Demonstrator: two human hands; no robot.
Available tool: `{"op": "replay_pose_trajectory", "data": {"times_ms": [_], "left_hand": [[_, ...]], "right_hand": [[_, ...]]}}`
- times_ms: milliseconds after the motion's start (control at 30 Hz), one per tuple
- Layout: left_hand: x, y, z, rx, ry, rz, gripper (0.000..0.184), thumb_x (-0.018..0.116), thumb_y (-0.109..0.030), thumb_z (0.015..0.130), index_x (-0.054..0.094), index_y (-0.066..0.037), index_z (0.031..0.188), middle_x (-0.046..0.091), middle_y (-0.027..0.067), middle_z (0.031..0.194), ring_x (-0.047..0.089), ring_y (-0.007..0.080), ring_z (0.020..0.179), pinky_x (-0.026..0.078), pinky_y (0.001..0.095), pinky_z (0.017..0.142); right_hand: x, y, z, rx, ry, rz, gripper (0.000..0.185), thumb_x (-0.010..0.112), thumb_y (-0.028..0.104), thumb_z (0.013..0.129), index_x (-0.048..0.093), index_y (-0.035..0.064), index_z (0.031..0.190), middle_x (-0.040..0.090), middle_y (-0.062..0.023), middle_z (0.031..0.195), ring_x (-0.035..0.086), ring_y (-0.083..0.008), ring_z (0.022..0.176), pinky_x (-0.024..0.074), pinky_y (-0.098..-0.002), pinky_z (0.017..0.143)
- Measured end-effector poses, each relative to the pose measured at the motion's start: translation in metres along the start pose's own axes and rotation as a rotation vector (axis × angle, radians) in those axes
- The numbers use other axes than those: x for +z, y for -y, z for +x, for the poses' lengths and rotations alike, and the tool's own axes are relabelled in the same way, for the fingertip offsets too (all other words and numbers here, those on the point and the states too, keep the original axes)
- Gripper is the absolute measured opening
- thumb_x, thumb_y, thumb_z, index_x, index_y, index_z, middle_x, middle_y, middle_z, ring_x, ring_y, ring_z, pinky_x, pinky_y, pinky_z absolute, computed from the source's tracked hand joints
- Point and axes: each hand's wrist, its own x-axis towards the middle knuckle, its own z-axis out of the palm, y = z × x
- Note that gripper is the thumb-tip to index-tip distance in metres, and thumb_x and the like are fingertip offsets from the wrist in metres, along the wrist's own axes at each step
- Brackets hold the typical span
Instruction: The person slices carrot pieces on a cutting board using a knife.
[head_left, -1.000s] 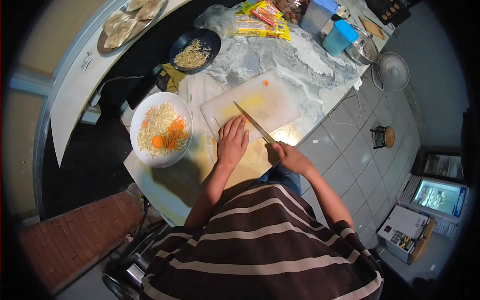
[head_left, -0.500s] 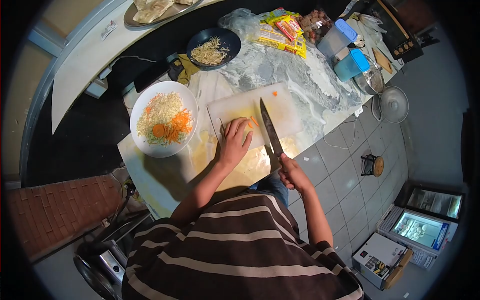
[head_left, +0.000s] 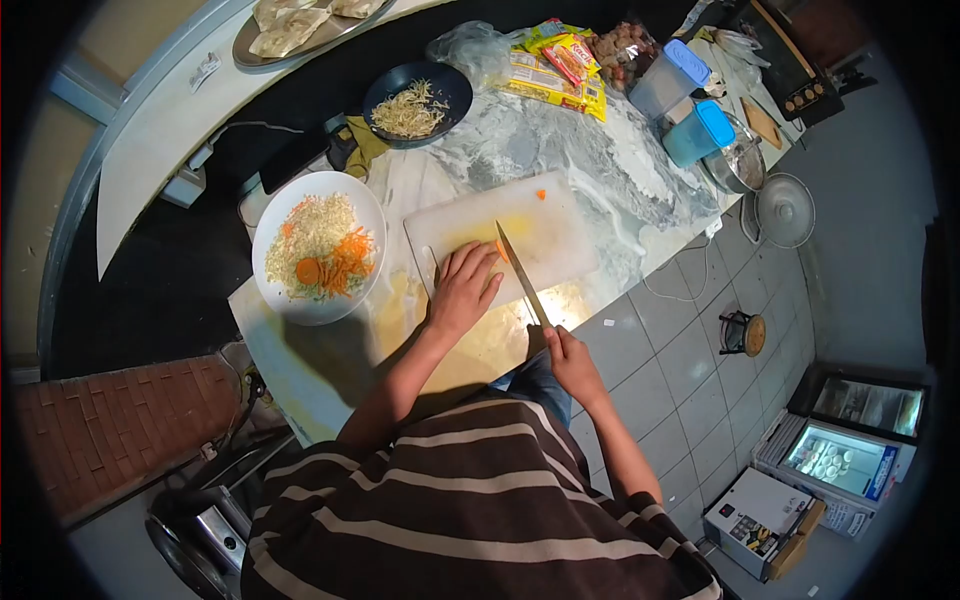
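Note:
My right hand (head_left: 572,358) grips the handle of a kitchen knife (head_left: 524,276). The blade lies slanted over the white cutting board (head_left: 560,230), its edge next to an orange carrot piece (head_left: 501,249). On the board's near left part, my left hand (head_left: 464,290) has bent fingers holding the carrot piece by their tips; the fingers partly hide it. A small carrot bit (head_left: 541,195) lies near the board's far edge. To the left stands a white plate (head_left: 262,245) with chopped pale vegetables, shredded carrot (head_left: 350,265) and a round carrot chunk (head_left: 308,271).
Behind the board sit a dark pan (head_left: 466,100) of bean sprouts, yellow food packets (head_left: 560,85) and a clear plastic bag (head_left: 470,52). Blue-lidded containers (head_left: 690,140) and a metal pot (head_left: 738,165) stand at the right. The marble counter's edge (head_left: 640,270) runs beside my right arm.
The knife has shifted left and its blade has come against the carrot piece near my left fingers. My left hand stays on the board. The whole view has shifted slightly.

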Motion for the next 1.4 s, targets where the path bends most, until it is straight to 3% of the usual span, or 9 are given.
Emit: {"op": "replay_pose_trajectory", "data": {"times_ms": [433,500,600,1100,1300,1400], "left_hand": [[0.001,0.004,-0.001,0.033,0.047,0.028,0.037,0.061,-0.027,0.092,0.062,-0.005,0.122,0.056,0.0048,0.132,0.046,0.0243,0.127,0.034,0.0414,0.107],[0.001,0.004,0.000,0.027,0.050,0.023,0.038,0.061,-0.027,0.091,0.062,-0.005,0.122,0.056,0.0046,0.132,0.046,0.0242,0.128,0.034,0.0414,0.108],[0.000,0.004,-0.001,0.024,0.045,0.022,0.038,0.061,-0.028,0.091,0.061,-0.006,0.123,0.056,0.0045,0.132,0.046,0.0240,0.128,0.034,0.0413,0.108],[-0.002,0.002,0.000,0.005,0.057,0.004,0.038,0.063,-0.024,0.090,0.060,-0.007,0.124,0.056,0.0034,0.133,0.046,0.0245,0.128,0.034,0.0413,0.107],[-0.006,0.000,0.010,-0.041,0.102,-0.065,0.040,0.056,-0.026,0.095,0.056,-0.005,0.128,0.053,0.0090,0.136,0.047,0.0274,0.128,0.034,0.0433,0.107],[-0.015,0.000,0.047,-0.040,-0.100,-0.281,0.043,0.048,-0.018,0.097,0.048,-0.001,0.137,0.043,0.0159,0.145,0.041,0.0351,0.133,0.032,0.0455,0.109]], "right_hand": [[0.007,0.016,0.008,0.064,0.013,-0.095,0.041,0.043,0.034,0.104,0.054,-0.0041,0.096,0.054,-0.0302,0.067,0.053,-0.0505,0.066,0.0409,-0.0489,0.059],[0.005,0.020,0.009,0.075,0.032,-0.125,0.040,0.045,0.032,0.103,0.056,-0.0063,0.100,0.058,-0.0333,0.071,0.058,-0.0522,0.073,0.0444,-0.0568,0.063],[0.005,0.014,0.011,0.063,0.024,-0.141,0.038,0.044,0.033,0.104,0.052,-0.0026,0.093,0.054,-0.0303,0.066,0.054,-0.0504,0.067,0.0399,-0.0500,0.057],[0.006,0.006,0.018,0.038,0.051,-0.186,0.036,0.043,0.032,0.104,0.052,-0.0028,0.097,0.056,-0.0299,0.067,0.057,-0.0497,0.067,0.0410,-0.0531,0.059],[0.004,0.011,0.017,0.044,0.058,-0.178,0.036,0.043,0.031,0.103,0.050,-0.0040,0.105,0.058,-0.0299,0.068,0.059,-0.0493,0.069,0.0439,-0.0538,0.060],[0.006,0.009,0.018,0.073,0.085,-0.175,0.036,0.045,0.032,0.102,0.050,-0.0033,0.108,0.061,-0.0306,0.068,0.060,-0.0520,0.071,0.0476,-0.0581,0.063]]}}
